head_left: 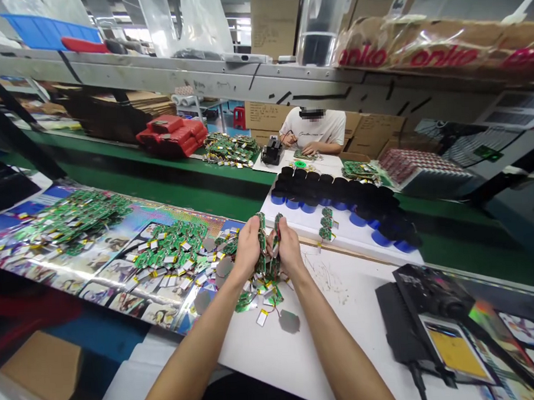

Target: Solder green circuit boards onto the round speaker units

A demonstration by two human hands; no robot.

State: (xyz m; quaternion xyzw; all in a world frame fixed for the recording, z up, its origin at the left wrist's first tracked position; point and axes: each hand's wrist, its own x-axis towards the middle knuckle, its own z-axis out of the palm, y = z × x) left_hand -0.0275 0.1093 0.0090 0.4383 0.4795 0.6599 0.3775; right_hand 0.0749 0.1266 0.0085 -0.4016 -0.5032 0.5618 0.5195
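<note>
Both my hands are raised over the white work board (265,353), facing each other and close together. My left hand (248,248) is closed on green circuit boards (262,235). Fingers of my right hand (290,246) wrap round more circuit boards (276,235) from the other side. Beneath them more boards hang or lie, with small silver battery packs (262,317) on wires and a grey disc (289,321). To the left spreads a heap of circuit boards with batteries (176,251). Three or so boards (325,224) stand in a strip beyond my right hand.
Black-and-blue cylinders (337,194) stand in rows on a white board ahead. A soldering station (431,322) sits at right. Another board pile (82,214) lies far left. A shelf beam (200,79) crosses above. A co-worker (314,130) sits opposite, near red parts (173,136).
</note>
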